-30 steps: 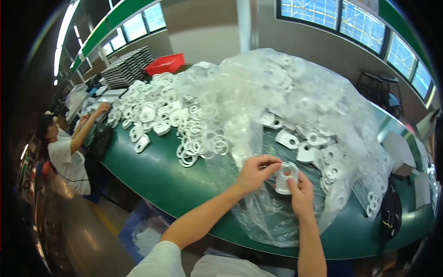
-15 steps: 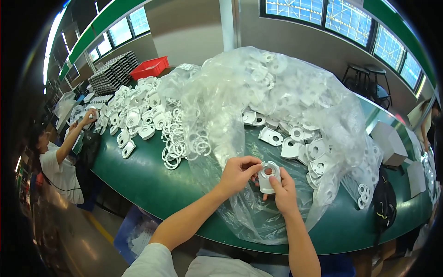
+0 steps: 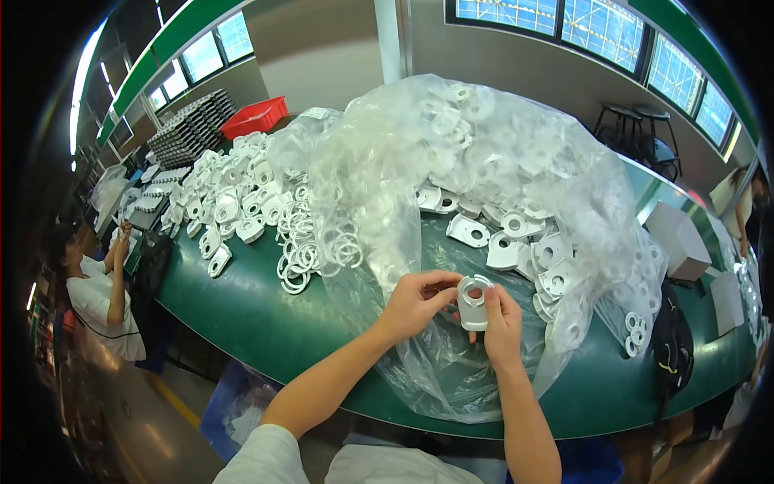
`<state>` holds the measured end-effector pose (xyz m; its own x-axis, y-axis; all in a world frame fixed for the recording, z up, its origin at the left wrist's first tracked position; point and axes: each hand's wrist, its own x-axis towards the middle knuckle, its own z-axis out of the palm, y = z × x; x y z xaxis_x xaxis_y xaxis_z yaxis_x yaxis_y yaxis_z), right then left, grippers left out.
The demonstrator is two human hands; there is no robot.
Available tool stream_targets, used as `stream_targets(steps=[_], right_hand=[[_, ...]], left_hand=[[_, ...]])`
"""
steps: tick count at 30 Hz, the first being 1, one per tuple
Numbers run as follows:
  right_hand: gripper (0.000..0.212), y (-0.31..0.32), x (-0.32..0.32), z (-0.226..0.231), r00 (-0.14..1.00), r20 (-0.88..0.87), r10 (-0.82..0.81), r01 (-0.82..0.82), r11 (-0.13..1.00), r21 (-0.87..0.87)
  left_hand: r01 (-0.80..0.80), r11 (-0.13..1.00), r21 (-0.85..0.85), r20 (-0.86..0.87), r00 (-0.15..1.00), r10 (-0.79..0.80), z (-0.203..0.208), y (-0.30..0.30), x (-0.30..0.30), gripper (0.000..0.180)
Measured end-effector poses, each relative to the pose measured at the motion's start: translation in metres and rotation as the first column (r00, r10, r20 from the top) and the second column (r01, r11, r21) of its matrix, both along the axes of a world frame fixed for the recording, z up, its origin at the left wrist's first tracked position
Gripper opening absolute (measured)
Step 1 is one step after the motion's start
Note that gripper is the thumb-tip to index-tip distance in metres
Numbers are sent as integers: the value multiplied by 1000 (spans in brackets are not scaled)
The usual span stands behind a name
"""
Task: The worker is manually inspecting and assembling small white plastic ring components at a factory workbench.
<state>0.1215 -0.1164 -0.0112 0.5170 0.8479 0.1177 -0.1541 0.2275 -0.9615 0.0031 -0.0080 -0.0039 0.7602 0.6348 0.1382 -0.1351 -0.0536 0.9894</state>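
A white plastic housing [image 3: 472, 315] with a round hole and a white ring around that hole stands upright between my hands, over the clear plastic sheet. My right hand [image 3: 504, 327] grips its right edge, thumb along the side. At its upper left edge, the thumb and fingers of my left hand [image 3: 418, 306] pinch the rim; their tips are partly hidden. Similar white housings [image 3: 516, 246] lie just beyond, at the mouth of a big clear plastic bag [image 3: 371, 202]. Loose white rings [image 3: 300, 254] are heaped to the left.
The green table [image 3: 218, 302] carries another pile of white housings [image 3: 234, 189], a red bin [image 3: 254, 118] and stacked grey trays [image 3: 191, 129]. White boxes [image 3: 677, 240] and a black bag [image 3: 672, 339] sit at right. A blue crate [image 3: 230, 411] stands below the edge. A co-worker [image 3: 101, 290] is at left.
The housing has turned slightly in my hands, and my right thumb has shifted from its face to its edge. The co-worker's hands have drawn back from the far pile.
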Motion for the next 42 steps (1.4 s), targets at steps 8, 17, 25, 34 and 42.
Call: stream_targets(steps=[8,17,25,34,42], right_hand=[[35,-2,7,-7,994,85,75,-74,997,-22],[30,-4,5,-5,984,162,75,-59,993,-101],[27,-3,5,-2,983,160,91,-81,994,-70],[30,-1,2,-19,957,286,44,-5,991,-137],[31,-1,5,-22,944,330,4,37,992,-120]], left_hand=[[30,999,-20,31,999,-29,-3,0,-2,19],[14,956,293,-23,1000,-8,15,2,-7,24],[1,968,252,13,1000,-5,15,6,-6,18],[-93,636,766,7,991,137,14,2,-8,9],[-107,809,579,-36,987,156,16,-9,-4,9]])
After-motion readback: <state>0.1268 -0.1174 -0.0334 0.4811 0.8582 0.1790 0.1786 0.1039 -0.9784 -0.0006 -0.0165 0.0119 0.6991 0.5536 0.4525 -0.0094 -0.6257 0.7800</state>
